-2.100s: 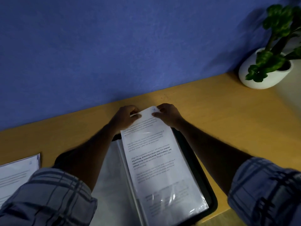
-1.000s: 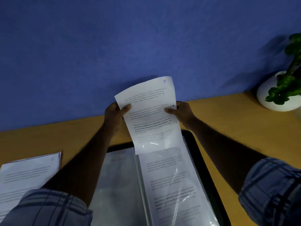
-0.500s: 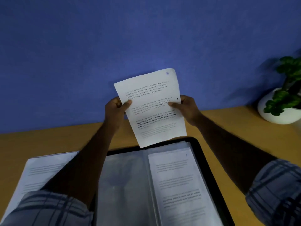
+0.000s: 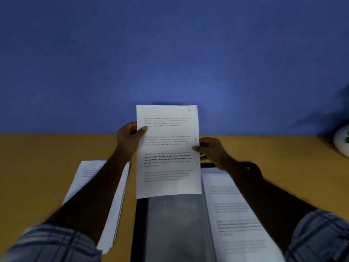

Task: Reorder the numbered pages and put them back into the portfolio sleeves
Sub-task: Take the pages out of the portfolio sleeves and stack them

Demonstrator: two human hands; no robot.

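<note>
I hold a white printed page [image 4: 168, 167] upright above the table, a blue handwritten number in its top right corner. My left hand [image 4: 128, 138] pinches its left edge, thumb on the front. My right hand [image 4: 211, 150] pinches its right edge lower down. Below it lies the open black portfolio [image 4: 138, 224]. Its left sleeve [image 4: 173, 224] looks clear and grey. Its right sleeve [image 4: 239, 220] shows a printed page inside. A stack of loose pages [image 4: 115, 205] lies on the table to the left of the portfolio, partly hidden by my left forearm.
The wooden table [image 4: 47, 167] runs up to a blue wall [image 4: 170, 53]. A white pot with a green plant [image 4: 341, 140] stands at the far right edge of the view.
The page came fully out of the right sleeve, rose above the portfolio and now stands straight. The view swung, so the plant slid to the right edge and the loose stack came closer.
</note>
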